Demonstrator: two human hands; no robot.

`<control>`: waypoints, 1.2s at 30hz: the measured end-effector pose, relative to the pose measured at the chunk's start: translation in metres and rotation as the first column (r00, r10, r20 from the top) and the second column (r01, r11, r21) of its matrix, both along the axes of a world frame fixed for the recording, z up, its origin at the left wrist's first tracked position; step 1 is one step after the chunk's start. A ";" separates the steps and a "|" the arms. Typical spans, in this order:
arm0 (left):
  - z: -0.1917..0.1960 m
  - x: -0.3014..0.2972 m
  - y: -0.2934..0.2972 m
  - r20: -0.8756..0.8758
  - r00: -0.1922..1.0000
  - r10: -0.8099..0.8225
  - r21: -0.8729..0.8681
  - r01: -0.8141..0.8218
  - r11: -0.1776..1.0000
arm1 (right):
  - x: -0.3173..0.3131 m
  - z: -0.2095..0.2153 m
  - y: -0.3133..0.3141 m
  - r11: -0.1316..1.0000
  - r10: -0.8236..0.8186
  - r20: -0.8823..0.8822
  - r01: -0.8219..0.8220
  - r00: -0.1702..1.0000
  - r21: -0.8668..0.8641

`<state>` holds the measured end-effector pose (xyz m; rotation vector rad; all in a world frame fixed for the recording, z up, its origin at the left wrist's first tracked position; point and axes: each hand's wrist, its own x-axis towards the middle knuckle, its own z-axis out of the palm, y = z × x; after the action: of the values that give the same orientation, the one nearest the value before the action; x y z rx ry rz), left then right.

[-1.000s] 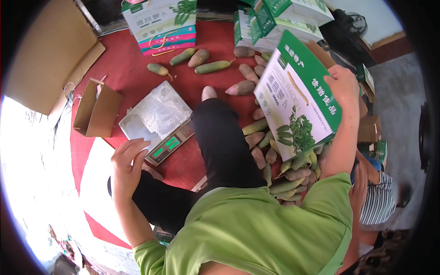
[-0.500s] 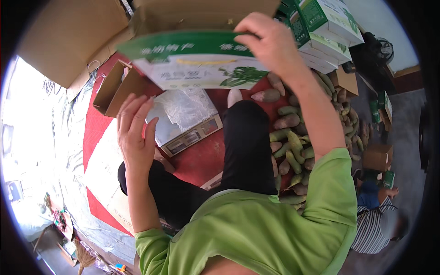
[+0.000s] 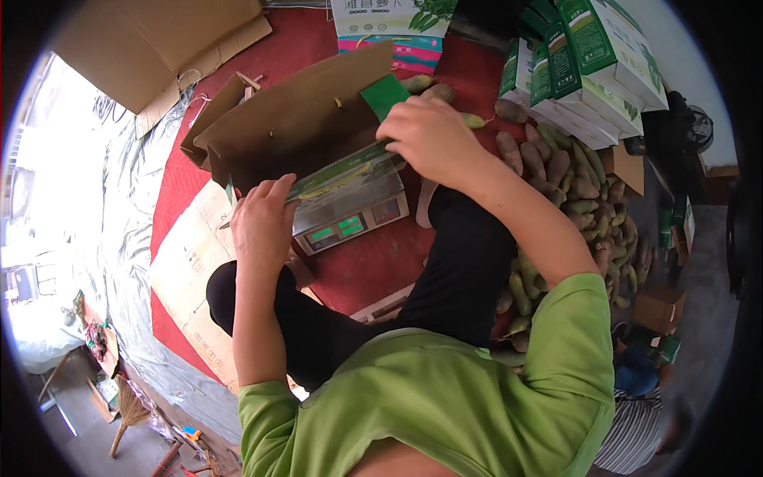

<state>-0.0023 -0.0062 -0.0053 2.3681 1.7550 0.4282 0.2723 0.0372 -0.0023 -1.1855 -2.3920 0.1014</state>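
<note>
An open cardboard gift carton (image 3: pixel 302 111), bare brown inside and green and white outside, sits on an electronic scale (image 3: pixel 354 229) in front of my knees. The scale's green display digits are lit below the carton's near side. My left hand (image 3: pixel 265 219) has its fingers bent over the carton's near rim at the left corner. At the right near corner, my right hand (image 3: pixel 433 143) grips the rim beside a raised green flap (image 3: pixel 386 97). The carton hides most of the scale's top.
Long green radishes (image 3: pixel 584 187) lie heaped at the right. Green and white cartons (image 3: pixel 592 79) are stacked at the far right; another carton (image 3: pixel 393 16) stands straight ahead. A brown box (image 3: pixel 211 127) is at the left. Someone in a striped top (image 3: pixel 632 433) is at the lower right.
The carton has come down from my raised right hand onto the scale, its opening now upward. My left hand, free before, now holds the near rim. The scale display has lit up.
</note>
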 end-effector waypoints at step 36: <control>-0.018 0.002 0.012 -0.050 0.999 -0.011 0.066 0.015 0.998 | 0.222 -0.240 -0.249 -0.109 -0.607 0.769 0.937 0.201 -0.331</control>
<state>0.0000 0.0058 -0.0228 2.4549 1.7721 0.4364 0.4942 -0.2113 -0.2421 -3.2457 -1.1594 0.6494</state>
